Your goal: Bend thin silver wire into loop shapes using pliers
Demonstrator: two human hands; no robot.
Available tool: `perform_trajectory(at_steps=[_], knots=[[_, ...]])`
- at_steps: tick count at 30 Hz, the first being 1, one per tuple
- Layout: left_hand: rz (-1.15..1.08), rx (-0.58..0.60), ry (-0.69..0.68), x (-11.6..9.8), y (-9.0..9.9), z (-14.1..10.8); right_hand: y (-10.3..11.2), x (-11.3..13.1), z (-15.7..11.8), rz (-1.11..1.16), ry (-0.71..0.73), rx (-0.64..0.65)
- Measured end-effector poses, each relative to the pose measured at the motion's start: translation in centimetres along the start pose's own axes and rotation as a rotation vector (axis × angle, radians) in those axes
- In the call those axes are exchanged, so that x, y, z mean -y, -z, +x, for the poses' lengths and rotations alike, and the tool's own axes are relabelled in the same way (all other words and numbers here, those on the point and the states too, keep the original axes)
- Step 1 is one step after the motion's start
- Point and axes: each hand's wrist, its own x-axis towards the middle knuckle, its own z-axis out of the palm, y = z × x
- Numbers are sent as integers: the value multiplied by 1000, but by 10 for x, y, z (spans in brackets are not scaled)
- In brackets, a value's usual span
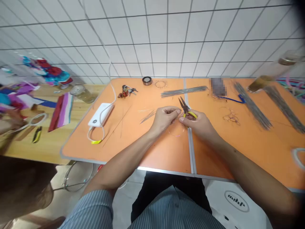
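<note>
My right hand (pixel 197 123) is wrapped round pliers (pixel 184 105) with dark jaws and yellow handles. The jaws point up and away, toward the wall. Close beside it, my left hand (pixel 165 118) is closed in a pinch, fingertips near the right thumb. A thin loop of wire (pixel 176 135) hangs below both hands, faint against the orange table (pixel 162 159). It seems to run up to the left fingertips, though the exact grip is hidden. Short pieces of wire (pixel 147 117) lie just left of the left hand.
Wire bundles (pixel 184 91) lie behind my hands and to the right (pixel 252 106). A roll of tape (pixel 147 80), keys (pixel 128 91) and a white power strip (pixel 101 114) lie on the left half. A glass jar (pixel 260 83) stands far right. Another person (pixel 23 187) sits at left.
</note>
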Motion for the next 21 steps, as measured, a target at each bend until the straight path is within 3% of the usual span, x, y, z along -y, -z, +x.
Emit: perform_trajectory(at_steps=[14, 21], knots=[[-58, -19, -13, -12, 19, 13, 21, 21, -7, -220, -136, -92], [-8, -48, -3, -24, 22, 8, 45, 28, -7, -626, 125, 88]])
